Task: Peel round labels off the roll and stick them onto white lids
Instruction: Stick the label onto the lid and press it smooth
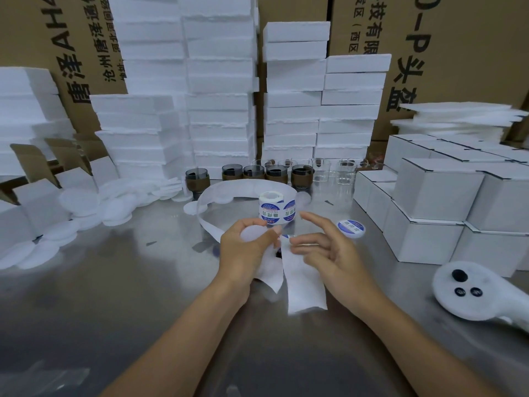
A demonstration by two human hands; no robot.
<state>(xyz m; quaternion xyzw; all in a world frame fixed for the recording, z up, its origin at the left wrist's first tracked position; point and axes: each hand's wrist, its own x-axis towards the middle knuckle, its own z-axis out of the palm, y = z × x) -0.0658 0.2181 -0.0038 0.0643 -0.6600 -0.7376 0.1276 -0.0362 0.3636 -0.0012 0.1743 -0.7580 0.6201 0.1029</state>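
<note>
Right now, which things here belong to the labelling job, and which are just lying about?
In the job: label roll, backing strip, lid in the left hand, right hand, labelled lid, blank lids.
Lying about: white boxes, foam stacks, cups, controller.

1. The left hand [243, 250] is seen curled, fingers [252, 223] closed in a grasp.
2. The right hand [329, 250] is held beside it, fingers [315, 219] spread and extended.

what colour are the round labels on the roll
White with a blue border and blue lettering on the label roll, clearest in the head view.
</note>
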